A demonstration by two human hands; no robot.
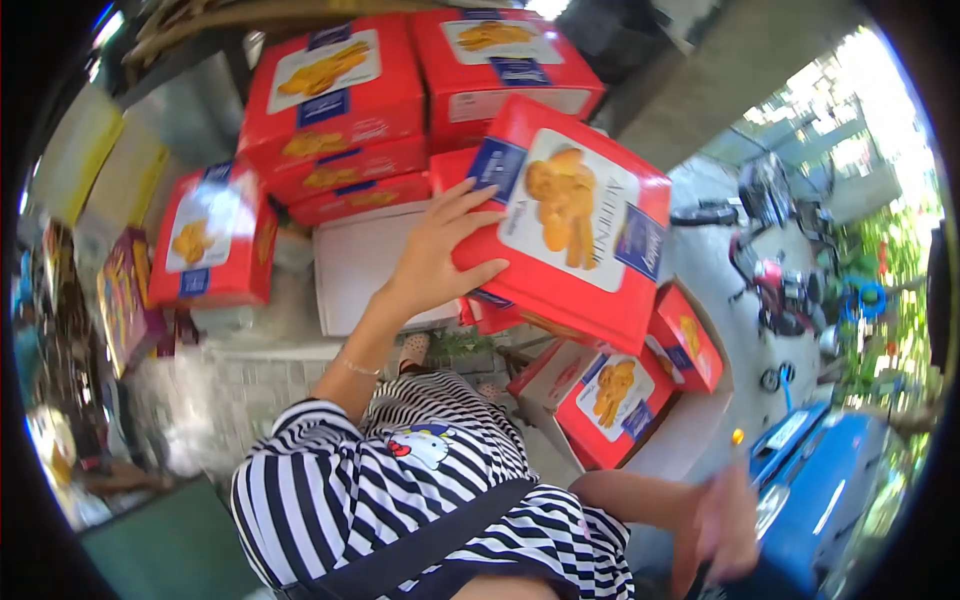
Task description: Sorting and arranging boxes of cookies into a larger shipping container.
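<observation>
A large red box [625, 290] with a picture of golden biscuits sits tilted in front of the stacks. On its left edge lies my left hand [440, 245], fingers spread over the face and thumb stretched across it; nothing is wrapped in the fingers. My right hand [722, 530] is at the lower right, away from the boxes and smeared by motion, so its fingers cannot be made out. Below the tilted box stands an opened cardboard carton [690, 435] with red biscuit boxes [615, 395] inside.
Red boxes are stacked at the back left [335, 85] and back centre [500, 60]. A single red box [212, 235] stands at left beside a purple package [132, 300]. A white carton [365, 265] lies near my left forearm. Motorcycles [770, 270] and a blue vehicle [830, 490] are at right.
</observation>
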